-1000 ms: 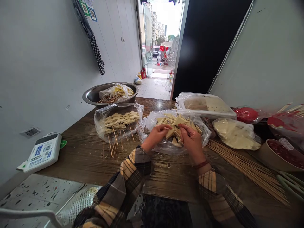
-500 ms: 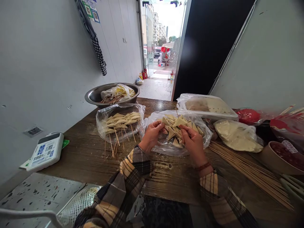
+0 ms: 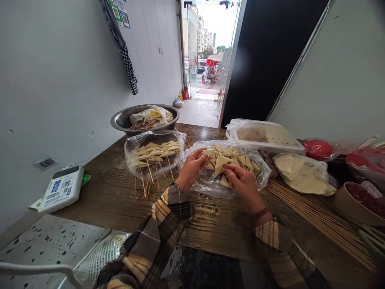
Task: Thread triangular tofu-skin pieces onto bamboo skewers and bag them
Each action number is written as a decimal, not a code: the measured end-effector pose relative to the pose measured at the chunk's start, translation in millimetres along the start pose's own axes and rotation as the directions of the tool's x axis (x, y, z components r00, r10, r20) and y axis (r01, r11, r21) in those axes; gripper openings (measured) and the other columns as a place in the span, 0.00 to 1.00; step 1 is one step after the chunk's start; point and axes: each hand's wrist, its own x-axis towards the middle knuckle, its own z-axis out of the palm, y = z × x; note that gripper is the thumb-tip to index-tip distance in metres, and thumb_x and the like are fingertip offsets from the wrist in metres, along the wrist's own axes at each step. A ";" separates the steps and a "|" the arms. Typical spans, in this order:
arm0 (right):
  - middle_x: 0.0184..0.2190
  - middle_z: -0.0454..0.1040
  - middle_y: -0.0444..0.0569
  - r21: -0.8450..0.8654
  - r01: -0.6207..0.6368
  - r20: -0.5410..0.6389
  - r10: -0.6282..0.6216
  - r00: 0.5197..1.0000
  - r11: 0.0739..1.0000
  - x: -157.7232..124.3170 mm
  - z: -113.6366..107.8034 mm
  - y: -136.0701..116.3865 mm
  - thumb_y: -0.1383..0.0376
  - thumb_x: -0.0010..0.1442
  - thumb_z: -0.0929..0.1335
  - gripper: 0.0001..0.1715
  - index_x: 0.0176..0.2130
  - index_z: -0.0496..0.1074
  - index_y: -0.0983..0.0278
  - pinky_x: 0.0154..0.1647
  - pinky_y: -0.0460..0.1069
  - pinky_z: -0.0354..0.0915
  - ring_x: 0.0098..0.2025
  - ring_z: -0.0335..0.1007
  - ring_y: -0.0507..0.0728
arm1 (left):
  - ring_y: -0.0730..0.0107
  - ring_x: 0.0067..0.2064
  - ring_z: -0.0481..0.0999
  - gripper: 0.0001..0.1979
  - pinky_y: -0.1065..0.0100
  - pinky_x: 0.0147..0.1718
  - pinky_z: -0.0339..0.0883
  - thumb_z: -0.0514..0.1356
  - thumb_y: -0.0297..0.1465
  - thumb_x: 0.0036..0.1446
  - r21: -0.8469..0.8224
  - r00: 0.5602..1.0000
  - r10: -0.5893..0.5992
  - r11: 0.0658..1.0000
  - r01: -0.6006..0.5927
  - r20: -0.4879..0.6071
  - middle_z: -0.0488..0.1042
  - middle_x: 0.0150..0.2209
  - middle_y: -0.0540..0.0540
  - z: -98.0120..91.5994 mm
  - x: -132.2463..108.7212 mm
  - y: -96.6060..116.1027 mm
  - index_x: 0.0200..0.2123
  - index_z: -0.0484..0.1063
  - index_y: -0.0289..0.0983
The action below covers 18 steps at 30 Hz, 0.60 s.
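My left hand (image 3: 192, 168) is closed, its thumb and fingers pinching a pale beige triangle (image 3: 208, 152) that looks like folded tofu skin. A thin skewer (image 3: 215, 148) rises just beside that triangle; whether the hand grips it I cannot tell. With thumb and fingertips together, my right hand (image 3: 243, 185) pinches the edge of another beige triangle (image 3: 221, 163). Both hands are over a spread clear plastic bag (image 3: 207, 188) heaped with loose triangles (image 3: 240, 157). Left of them, finished-looking skewers of triangles (image 3: 156, 151) lie in a second clear bag (image 3: 131, 154), sticks toward me.
A metal basin (image 3: 117, 124) of bagged skewers stands at the back left. Bare bamboo skewers (image 3: 319, 224) lie to the right, near a bag of pale sheets (image 3: 303, 172), a wrapped white tray (image 3: 270, 146) and a bowl (image 3: 345, 204). A white device (image 3: 63, 188) sits at the left edge.
My right fingers have shifted slightly down and left, onto a triangle nearer my left hand. The skewer now leans beside my left fingertips. The whole view has shifted slightly.
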 end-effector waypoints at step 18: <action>0.40 0.80 0.51 -0.224 0.138 0.108 -0.117 0.987 0.965 -15.2 -12.6 6.8 0.58 0.60 0.65 0.17 0.42 0.78 0.65 0.38 0.50 0.71 0.38 0.76 0.58 | 0.65 0.35 0.80 0.07 0.67 0.38 0.71 0.62 0.28 0.54 -0.211 0.990 -0.124 0.972 0.107 -0.066 0.80 0.34 0.38 5.1 -5.3 10.0 0.37 0.72 0.31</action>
